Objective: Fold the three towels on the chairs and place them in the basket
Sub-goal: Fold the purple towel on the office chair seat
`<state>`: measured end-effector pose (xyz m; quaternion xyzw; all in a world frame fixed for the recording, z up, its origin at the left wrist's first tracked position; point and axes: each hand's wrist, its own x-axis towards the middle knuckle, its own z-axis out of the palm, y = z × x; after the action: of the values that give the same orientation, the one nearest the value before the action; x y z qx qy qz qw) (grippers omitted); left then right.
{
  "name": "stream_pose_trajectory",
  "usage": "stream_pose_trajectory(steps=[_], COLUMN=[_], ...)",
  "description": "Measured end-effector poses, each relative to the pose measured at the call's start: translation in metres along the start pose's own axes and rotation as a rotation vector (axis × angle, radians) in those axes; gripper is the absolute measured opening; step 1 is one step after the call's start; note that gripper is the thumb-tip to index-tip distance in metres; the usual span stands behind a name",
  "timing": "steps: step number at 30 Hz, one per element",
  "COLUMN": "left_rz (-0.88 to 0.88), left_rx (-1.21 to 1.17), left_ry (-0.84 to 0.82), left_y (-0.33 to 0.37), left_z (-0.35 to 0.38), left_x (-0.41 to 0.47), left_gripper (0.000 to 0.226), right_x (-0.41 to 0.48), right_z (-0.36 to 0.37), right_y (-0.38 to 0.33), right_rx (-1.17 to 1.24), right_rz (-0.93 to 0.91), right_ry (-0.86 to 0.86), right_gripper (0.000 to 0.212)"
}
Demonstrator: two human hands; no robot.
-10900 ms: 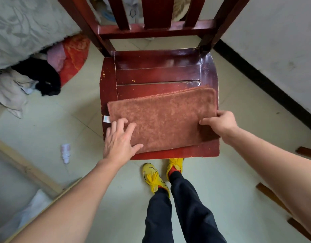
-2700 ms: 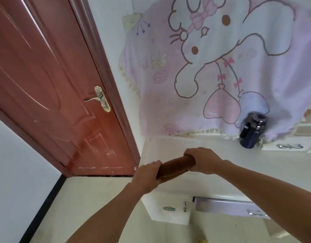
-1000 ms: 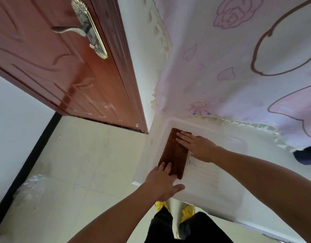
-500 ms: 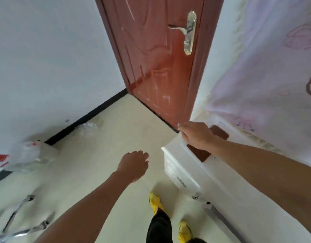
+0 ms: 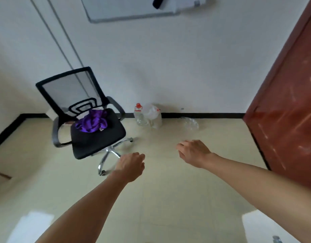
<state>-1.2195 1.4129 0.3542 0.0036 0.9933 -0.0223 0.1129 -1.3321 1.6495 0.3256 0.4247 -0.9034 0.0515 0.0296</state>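
Lying crumpled on the office chair (image 5: 98, 139) seat, far left: purple towel (image 5: 92, 121), not yet folded. Left hand (image 5: 132, 165) and right hand (image 5: 194, 152) reach forward over the floor (image 5: 168, 190), loosely curled, empty; judged free to collect it. Basket out of view.

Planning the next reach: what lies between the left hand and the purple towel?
In the head view, only bare floor, the chair's chrome base and black seat separate left hand and purple towel.

Motion blur softens the whole view. The purple towel (image 5: 92, 121) lies bunched on the office chair (image 5: 97, 139), its outline unreadable. On the left hand (image 5: 131, 166) and right hand (image 5: 195, 152), the fingertips curl under, hidden. The door (image 5: 287, 111) is cut by the right edge.
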Motion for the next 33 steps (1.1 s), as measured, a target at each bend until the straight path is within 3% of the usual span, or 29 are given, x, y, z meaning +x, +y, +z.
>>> stream_pose_trajectory(steps=[7, 13, 33], left_rz=[-0.271, -0.416, -0.534], left_rx=[-0.059, -0.144, -0.395], left_ry=[-0.021, -0.058, -0.192], left_y=[-0.197, -0.305, -0.560], left_z=[0.011, 0.038, 0.081], left_x=[-0.069, -0.067, 0.133], left_gripper=[0.027, 0.030, 0.024], right_x=[0.159, 0.270, 0.613], right_z=[0.024, 0.048, 0.156], right_y=[-0.153, -0.213, -0.219], right_rx=[0.050, 0.070, 0.082], right_rz=[-0.174, -0.255, -0.231], right_ry=[0.008, -0.018, -0.243], right_gripper=[0.015, 0.016, 0.032])
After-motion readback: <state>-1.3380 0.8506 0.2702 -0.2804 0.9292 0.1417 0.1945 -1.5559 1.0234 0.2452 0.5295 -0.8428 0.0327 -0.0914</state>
